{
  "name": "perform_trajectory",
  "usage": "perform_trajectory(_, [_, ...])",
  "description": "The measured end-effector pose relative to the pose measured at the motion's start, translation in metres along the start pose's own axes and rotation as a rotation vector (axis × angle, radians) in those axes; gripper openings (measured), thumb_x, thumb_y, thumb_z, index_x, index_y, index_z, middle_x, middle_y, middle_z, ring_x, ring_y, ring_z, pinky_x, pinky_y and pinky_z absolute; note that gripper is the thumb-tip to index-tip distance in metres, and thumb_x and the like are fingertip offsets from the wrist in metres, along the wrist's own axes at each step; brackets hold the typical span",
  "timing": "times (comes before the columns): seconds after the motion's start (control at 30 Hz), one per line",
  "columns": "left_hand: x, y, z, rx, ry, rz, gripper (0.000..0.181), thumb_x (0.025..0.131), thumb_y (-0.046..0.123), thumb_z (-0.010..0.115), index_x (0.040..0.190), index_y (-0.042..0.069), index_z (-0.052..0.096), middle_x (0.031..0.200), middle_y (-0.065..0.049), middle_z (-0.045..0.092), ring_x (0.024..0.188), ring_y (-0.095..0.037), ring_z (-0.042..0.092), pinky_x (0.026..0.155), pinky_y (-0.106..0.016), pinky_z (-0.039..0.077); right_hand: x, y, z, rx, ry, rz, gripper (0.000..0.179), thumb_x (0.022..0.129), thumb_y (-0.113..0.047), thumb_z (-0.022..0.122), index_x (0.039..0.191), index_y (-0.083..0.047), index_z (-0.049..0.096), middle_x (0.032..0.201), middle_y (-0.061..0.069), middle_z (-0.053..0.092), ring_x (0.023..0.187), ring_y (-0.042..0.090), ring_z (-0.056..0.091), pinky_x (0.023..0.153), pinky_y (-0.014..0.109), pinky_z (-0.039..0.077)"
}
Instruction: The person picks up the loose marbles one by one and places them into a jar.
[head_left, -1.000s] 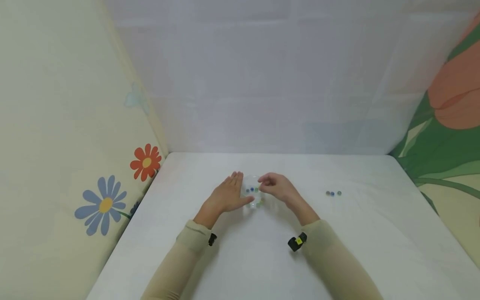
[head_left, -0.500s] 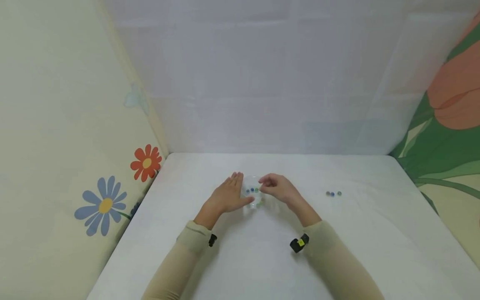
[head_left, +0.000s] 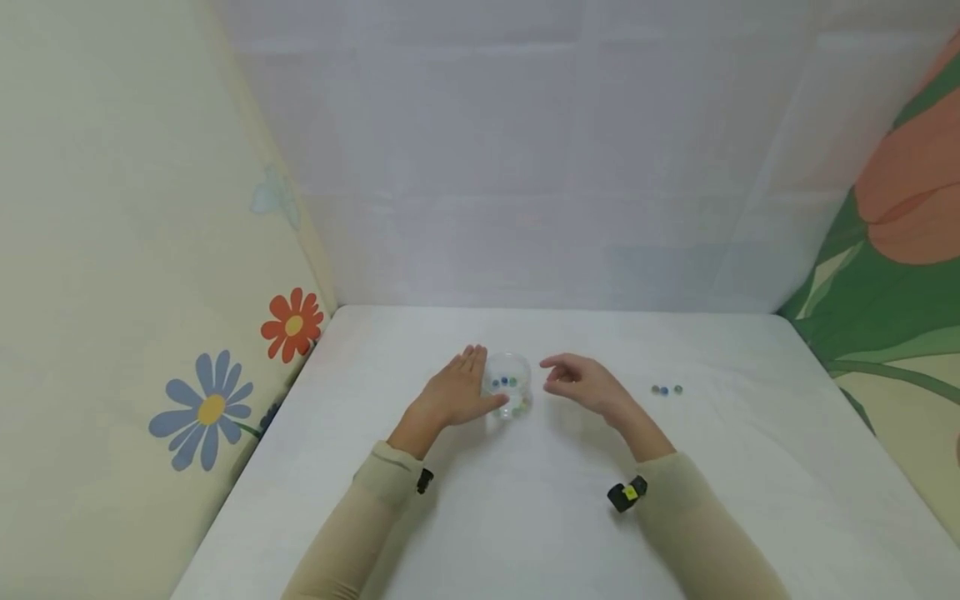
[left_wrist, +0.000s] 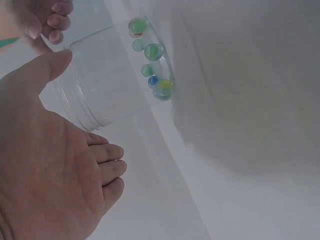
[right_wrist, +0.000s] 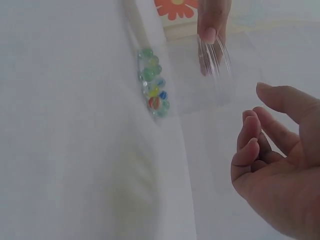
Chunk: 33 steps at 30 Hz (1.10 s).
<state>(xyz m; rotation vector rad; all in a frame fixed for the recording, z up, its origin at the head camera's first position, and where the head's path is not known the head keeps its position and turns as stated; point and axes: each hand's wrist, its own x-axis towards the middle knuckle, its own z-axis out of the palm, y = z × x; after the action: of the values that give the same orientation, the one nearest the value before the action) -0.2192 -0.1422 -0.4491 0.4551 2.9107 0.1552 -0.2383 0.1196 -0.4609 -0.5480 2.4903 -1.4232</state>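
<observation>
A clear, wide-mouthed jar (head_left: pixel 508 363) stands upright on the white table, with several glass marbles (right_wrist: pixel 154 103) lying on its bottom. Against the jar's left side rests my left hand (head_left: pixel 453 393), fingers straight and thumb reaching across its near side. In the left wrist view that thumb lies at the threaded rim of the jar (left_wrist: pixel 110 75). My right hand (head_left: pixel 588 385) hovers just right of the jar, apart from it. Its fingers are loosely bent with nothing between them, and the thumb stands off from the fingertips in the right wrist view.
On the table (head_left: pixel 480 517) to the right, 3 loose marbles (head_left: pixel 664 391) lie in a short row. A white cloth wall (head_left: pixel 555 167) closes off the back. Flower-patterned walls (head_left: pixel 212 409) flank both sides.
My right hand has drawn back from over the jar's right rim and moved right, its fingertips parting. My left hand and the jar have stayed in place.
</observation>
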Motion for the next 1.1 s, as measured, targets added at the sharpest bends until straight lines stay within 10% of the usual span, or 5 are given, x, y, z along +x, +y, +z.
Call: perform_trajectory(1.1, [-0.001, 0.000, 0.005, -0.001, 0.012, 0.002, 0.100, 0.099, 0.067, 0.043, 0.161, -0.003, 0.008, 0.168, -0.018, 0.010, 0.157, -0.029, 0.007, 0.128, -0.039, 0.009, -0.053, 0.067, -0.079, -0.140, 0.042, 0.089, 0.054, 0.095, -0.023, 0.072, 0.144, -0.008, 0.055, 0.115, 0.015, 0.062, 0.097, 0.022, 0.055, 0.078, 0.032, 0.047])
